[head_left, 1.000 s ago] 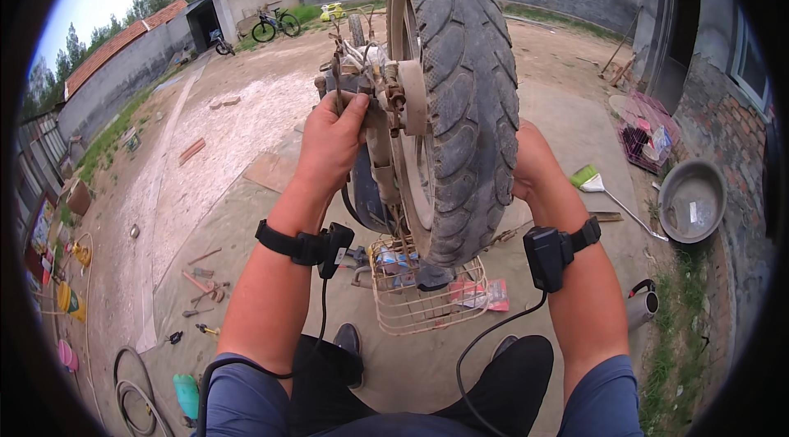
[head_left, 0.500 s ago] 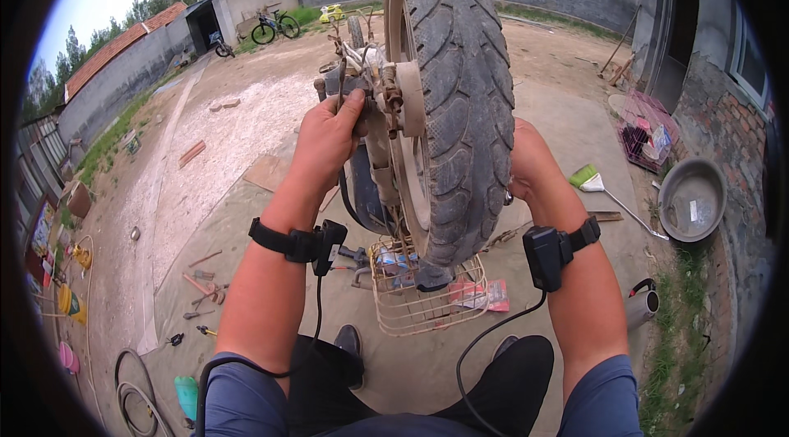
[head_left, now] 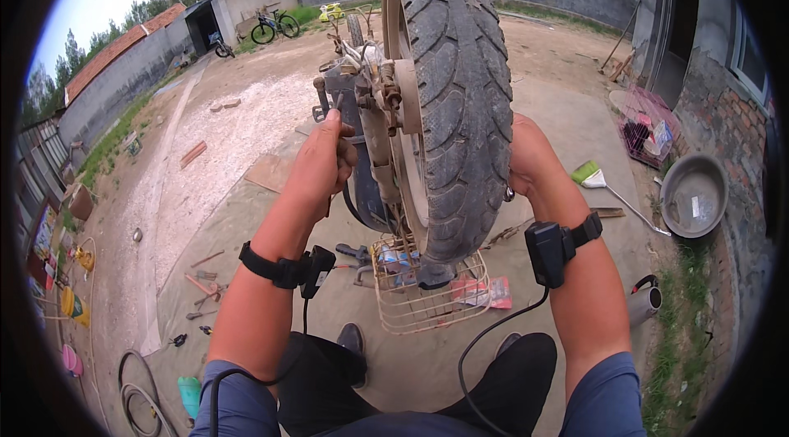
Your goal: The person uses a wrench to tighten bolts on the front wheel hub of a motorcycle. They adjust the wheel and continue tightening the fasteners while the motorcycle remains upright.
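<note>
Matt, knobbly rubber tyre [head_left: 456, 100]; rusty metal hub [head_left: 386, 100]; wire basket [head_left: 427, 305].

Both forearms rose from the lower frame; the left hand [head_left: 322, 164] was curled closed at centre, the right hand [head_left: 526, 159] half hidden at centre right.

Two bare forearms, sleeves end above the elbows: blue-grey short sleeves on both arms. Left hand [head_left: 322, 161] and right hand [head_left: 530, 159] bare, no gloves, no rings seen. Left wrist: black strap [head_left: 265, 266] with small black boxy module [head_left: 316, 266] on the inner side, thin black cable hanging off it toward the lap. Right wrist: black strap [head_left: 585, 229] with bigger black rectangular module [head_left: 546, 252], black cable looping down to the trousers. Black trousers [head_left: 509, 383]. Dark shoes, left toe [head_left: 353, 340] rounded, right one mostly hidden.
</note>
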Motion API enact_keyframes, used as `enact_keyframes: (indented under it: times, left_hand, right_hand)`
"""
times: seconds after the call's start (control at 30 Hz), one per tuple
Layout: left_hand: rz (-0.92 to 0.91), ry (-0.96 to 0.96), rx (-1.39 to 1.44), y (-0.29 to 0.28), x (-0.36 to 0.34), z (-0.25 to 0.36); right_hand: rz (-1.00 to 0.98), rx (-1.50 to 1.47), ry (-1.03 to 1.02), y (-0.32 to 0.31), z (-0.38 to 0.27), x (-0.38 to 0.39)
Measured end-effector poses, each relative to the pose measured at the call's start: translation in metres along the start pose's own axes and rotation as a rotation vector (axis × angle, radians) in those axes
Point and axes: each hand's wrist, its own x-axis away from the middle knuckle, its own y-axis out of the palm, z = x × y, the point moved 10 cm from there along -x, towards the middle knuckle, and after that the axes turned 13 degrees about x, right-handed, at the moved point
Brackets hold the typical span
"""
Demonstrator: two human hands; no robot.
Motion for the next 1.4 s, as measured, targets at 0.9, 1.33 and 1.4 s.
enact_keyframes:
  times: [0.9,1.33,1.4]
  left_hand:
    - [-0.144,-0.236,0.095,0.025,0.022,-0.007]
    - [-0.131,0.56,-0.584,-0.001,-0.023,0.024]
    - [-0.095,0.827,-0.882,0.008,-0.013,0.05]
  right_hand:
    - [-0.033,-0.033,0.001,0.008,-0.003,0.002]
    - [-0.011,-0.022,0.01,0.009,-0.006,0.005]
    - [-0.005,-0.015,0.012,0.006,-0.007,0.007]
